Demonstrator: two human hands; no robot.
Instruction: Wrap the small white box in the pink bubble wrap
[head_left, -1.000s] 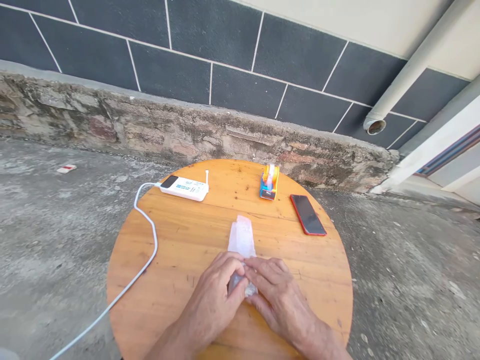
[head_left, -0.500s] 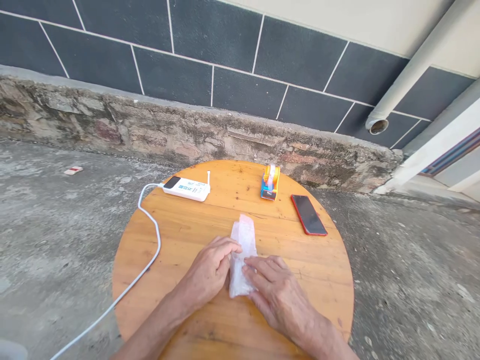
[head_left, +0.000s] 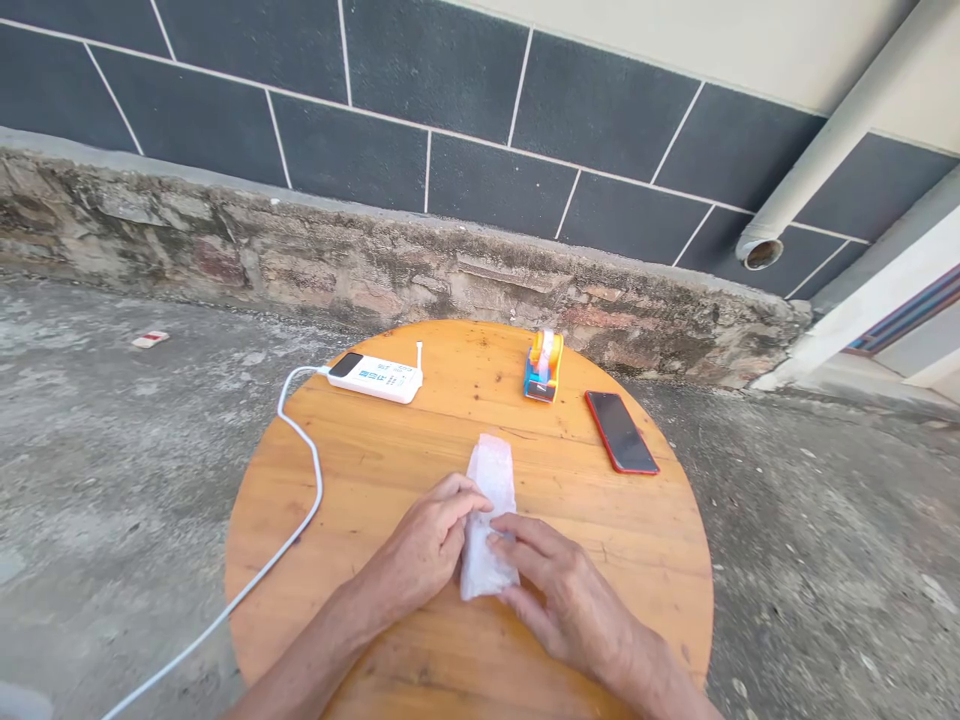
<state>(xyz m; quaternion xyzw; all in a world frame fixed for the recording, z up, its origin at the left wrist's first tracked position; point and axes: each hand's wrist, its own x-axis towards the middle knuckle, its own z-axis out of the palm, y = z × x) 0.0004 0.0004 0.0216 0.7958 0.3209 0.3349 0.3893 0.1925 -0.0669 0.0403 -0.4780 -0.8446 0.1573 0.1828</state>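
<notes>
A folded strip of whitish, translucent bubble wrap [head_left: 491,475] lies lengthwise on the round wooden table [head_left: 360,500], its far end showing a faint pink tint. Whether anything is inside cannot be made out. My left hand [head_left: 435,535] grips its left edge, fingers bent over the top and part of the thumb side hidden. From the right, my right hand [head_left: 559,575] reaches in with fingers apart. Its fingertips rest lightly on the wrap's right side, and the thumb is by the near corner.
A white device [head_left: 375,377] with a short strap and a long white cable [head_left: 319,470] sits at the back left. Behind the wrap stands an orange and blue tape dispenser [head_left: 543,368]. A red-edged phone [head_left: 621,432] lies at right. A stone-based wall [head_left: 360,265] rises behind the table.
My left fingers have slid slightly further right over the wrap. The right fingers have spread a little and lifted slightly. The wrap stays in nearly the same place.
</notes>
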